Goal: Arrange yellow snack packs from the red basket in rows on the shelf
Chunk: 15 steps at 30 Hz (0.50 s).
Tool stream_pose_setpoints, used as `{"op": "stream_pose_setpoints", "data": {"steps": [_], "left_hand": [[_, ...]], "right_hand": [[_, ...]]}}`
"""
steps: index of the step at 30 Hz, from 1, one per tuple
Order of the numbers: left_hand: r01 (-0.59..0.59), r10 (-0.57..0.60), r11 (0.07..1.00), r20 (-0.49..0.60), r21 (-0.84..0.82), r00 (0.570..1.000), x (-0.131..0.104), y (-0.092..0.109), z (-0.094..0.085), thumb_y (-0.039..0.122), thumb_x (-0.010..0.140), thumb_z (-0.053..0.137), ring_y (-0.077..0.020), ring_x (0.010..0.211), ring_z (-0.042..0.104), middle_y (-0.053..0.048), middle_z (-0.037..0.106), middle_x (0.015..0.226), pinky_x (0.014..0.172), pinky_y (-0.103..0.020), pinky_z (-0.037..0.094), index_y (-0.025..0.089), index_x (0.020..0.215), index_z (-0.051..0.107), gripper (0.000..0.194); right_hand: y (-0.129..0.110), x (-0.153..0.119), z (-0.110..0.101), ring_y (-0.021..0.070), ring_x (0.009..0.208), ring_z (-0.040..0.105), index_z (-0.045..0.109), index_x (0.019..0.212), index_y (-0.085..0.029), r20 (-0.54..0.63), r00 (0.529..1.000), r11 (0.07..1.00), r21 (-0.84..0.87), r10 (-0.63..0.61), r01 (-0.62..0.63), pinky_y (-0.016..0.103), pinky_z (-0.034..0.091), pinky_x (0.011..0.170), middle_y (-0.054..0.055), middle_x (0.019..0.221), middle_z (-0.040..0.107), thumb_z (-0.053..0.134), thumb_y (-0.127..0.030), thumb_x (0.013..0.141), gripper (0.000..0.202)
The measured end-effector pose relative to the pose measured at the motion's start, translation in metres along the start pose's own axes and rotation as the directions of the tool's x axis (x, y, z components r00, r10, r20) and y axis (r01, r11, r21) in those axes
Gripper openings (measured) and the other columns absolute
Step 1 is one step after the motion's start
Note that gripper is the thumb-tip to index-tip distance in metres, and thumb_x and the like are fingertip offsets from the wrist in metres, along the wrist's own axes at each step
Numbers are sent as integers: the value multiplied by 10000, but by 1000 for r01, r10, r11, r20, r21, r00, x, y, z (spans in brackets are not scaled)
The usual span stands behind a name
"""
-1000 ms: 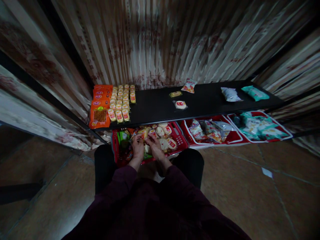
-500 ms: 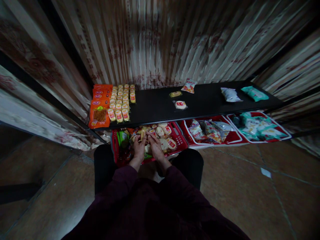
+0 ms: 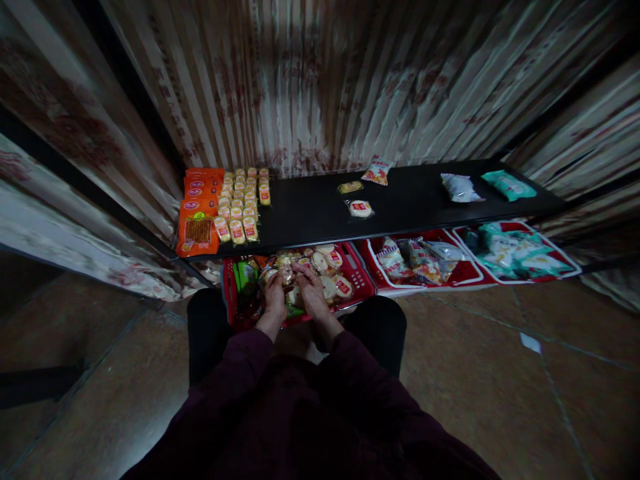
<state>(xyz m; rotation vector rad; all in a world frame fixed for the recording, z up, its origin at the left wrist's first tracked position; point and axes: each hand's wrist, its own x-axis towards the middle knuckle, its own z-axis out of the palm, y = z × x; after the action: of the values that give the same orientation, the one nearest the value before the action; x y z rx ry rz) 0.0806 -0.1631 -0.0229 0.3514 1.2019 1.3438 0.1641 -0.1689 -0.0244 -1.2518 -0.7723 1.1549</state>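
Observation:
Both my hands are over the red basket [image 3: 361, 273] below the shelf's front edge. My left hand [image 3: 275, 297] has its fingers curled at a small clear-wrapped snack [image 3: 285, 272]. Close on the right, my right hand [image 3: 311, 290] reaches toward the same snack with its fingers bent; what its fingertips hold, if anything, is too small to tell. Round wrapped cakes [image 3: 334, 259] lie in the basket around my hands, and a green packet [image 3: 246, 277] is at its left side.
On the black shelf [image 3: 310, 213] stand orange packets [image 3: 199, 230] and rows of small yellow cakes [image 3: 237, 231], with several loose snacks further right. Two more red baskets, one with a white rim [image 3: 483, 270], hold bagged snacks. Metal posts flank the shelf.
The small wrapped snack at my fingertips has turned and dropped slightly. My left hand has shifted a little down and left; my right hand has barely moved.

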Motion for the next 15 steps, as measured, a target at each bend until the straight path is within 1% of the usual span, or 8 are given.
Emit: {"op": "stream_pose_setpoints", "data": {"steps": [2,5,9,12,15], "left_hand": [[26,-26,999,-11,-22,1000,0,2,0,297,620,677,-116,695,580,-18,656,839,684,-255,457,167,804,630,230],[71,-73,996,-38,-51,997,2,3,1,263,635,652,-106,641,570,-1,645,774,658,-252,455,163,770,622,171],[113,-118,990,-61,-89,991,5,4,4,243,650,617,-105,600,564,1,638,725,640,-254,447,154,751,621,135],[124,-133,984,-65,-124,989,6,6,6,236,643,626,-111,613,573,0,637,705,666,-259,451,154,736,617,123],[131,-140,980,-56,-149,988,5,7,7,251,642,639,-122,650,590,-7,648,725,703,-272,458,155,746,621,143]], "right_hand": [[0,0,0,186,820,636,698,976,-211,-3,1000,1000,-10,-3,3,359,506,811,36,973,704,597,-347,711,314],[2,1,0,193,885,636,701,957,-208,-8,1000,999,-38,-19,19,362,496,854,42,1010,701,591,-342,722,292],[3,2,-1,206,957,631,695,989,-210,29,997,991,-116,-66,69,378,490,892,46,1030,701,561,-340,757,298],[0,3,-1,211,1014,618,695,991,-216,63,987,963,-217,-149,159,389,474,931,49,1061,697,533,-336,791,285],[-6,3,0,210,1023,615,685,1019,-214,98,963,899,-347,-250,268,390,468,941,63,1078,686,504,-322,819,291]]}}
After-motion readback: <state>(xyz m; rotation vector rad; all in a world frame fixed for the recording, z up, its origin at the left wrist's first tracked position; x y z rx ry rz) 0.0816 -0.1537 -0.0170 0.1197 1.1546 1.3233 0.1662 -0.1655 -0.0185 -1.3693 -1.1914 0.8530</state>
